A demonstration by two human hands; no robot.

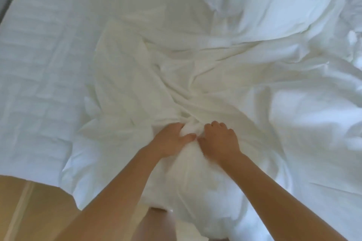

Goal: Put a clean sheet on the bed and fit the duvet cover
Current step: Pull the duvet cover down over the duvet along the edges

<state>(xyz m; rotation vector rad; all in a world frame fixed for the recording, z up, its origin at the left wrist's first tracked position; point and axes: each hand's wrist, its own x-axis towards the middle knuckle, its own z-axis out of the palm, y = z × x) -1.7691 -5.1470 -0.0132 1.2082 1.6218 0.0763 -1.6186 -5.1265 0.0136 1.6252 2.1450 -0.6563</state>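
Head view: a bed (35, 68) fills nearly the whole picture, its left part showing a quilted white surface with stitched bands. Across the middle and right lies a thin, slightly creamy white cloth (148, 76), heavily creased, its folds running in toward the hands. Whether this is the sheet or the duvet cover cannot be told.

The left hand (172, 139) grips a bunch of this cloth, fingers curled down into the fold and the thumb stretched across toward the other hand. The right hand (220, 141), knuckles up, has its fingers curled into the same bunch just beside it; the two thumbs nearly touch.

Directly below the hands, between the forearms, the cloth swells into a rounded, padded bulge (195, 186), as though filled; what is inside is hidden.

At the upper right a puffy white duvet (264, 6) lies in thick, soft folds, and rumpled bedding continues down the right side.

At the lower left a tan floor (25, 207) shows beside the bed's edge.
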